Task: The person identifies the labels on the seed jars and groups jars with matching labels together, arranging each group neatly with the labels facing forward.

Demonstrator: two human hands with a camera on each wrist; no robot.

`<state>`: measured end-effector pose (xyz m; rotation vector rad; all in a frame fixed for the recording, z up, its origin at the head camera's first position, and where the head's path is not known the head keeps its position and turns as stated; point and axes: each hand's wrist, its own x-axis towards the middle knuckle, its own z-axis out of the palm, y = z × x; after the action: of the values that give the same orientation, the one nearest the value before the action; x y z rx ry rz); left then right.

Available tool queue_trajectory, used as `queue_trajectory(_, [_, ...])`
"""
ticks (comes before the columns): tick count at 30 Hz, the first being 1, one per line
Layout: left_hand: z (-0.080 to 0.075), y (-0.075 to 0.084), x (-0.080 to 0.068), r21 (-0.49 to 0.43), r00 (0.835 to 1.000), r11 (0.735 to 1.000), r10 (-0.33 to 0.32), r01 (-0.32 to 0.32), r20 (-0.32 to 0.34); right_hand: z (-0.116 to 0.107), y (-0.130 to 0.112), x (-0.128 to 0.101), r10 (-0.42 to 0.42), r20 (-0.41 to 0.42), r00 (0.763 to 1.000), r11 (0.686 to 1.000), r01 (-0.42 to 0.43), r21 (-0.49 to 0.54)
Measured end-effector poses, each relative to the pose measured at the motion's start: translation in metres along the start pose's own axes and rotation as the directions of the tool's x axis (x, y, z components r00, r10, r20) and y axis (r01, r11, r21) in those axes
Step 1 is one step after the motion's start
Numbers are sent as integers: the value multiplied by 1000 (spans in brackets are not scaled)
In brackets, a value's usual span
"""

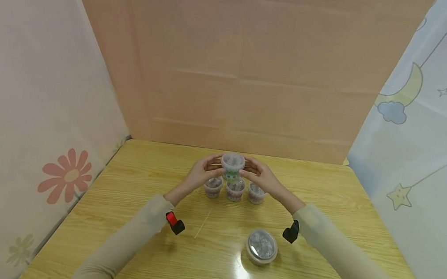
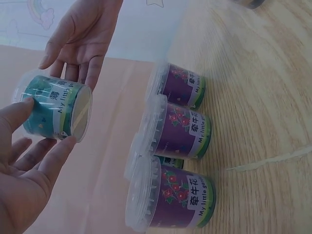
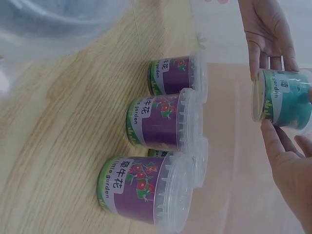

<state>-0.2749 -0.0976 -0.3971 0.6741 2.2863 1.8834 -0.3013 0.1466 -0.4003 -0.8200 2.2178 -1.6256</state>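
Note:
My left hand (image 1: 200,173) and right hand (image 1: 264,178) hold a small teal plastic cup (image 1: 231,172) between them, raised over a row of cups. Each thumb lies on the near side, with fingers round the far side. The cup has a clear lid and a "My little garden" label (image 2: 62,105); it is tilted. Below stand three purple lidded cups with red-flower labels: a left cup (image 1: 212,191), a middle cup (image 1: 234,193) and a right cup (image 1: 256,197). Another teal cup (image 3: 158,152) shows partly behind them, mostly hidden.
A larger round tub (image 1: 261,249) with a shiny clear lid stands nearer on the wooden table (image 1: 138,247), right of the middle. A thin pale line (image 1: 202,224) runs on the tabletop left of it. Cloth walls (image 1: 243,92) close in the back and sides.

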Motion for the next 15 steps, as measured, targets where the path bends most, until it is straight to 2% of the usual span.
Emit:
queue_trajectory(2, [0, 6, -1, 10, 1000, 1000, -3, 3, 4, -1, -1, 2, 0, 0, 1000, 1000, 0, -4])
queue_trajectory(6, [-1, 5, 1, -13, 1000, 1000, -9, 9, 12, -1, -12, 3, 8, 5, 1000, 1000, -8, -10])
queue_trajectory(10, [-3, -11, 6, -20, 1000, 1000, -3, 3, -4, 0, -22, 2, -3, 12, 1000, 1000, 3, -23])
queue_trajectory(13, [-4, -24, 11, 5, 999, 1000, 6, -6, -36, 1, -20, 5, -19, 14, 1000, 1000, 20, -17])
queue_trajectory(15, [-4, -24, 12, 9, 999, 1000, 2, -1, -47, 1, -10, 9, -43, 7, 999, 999, 43, -15])
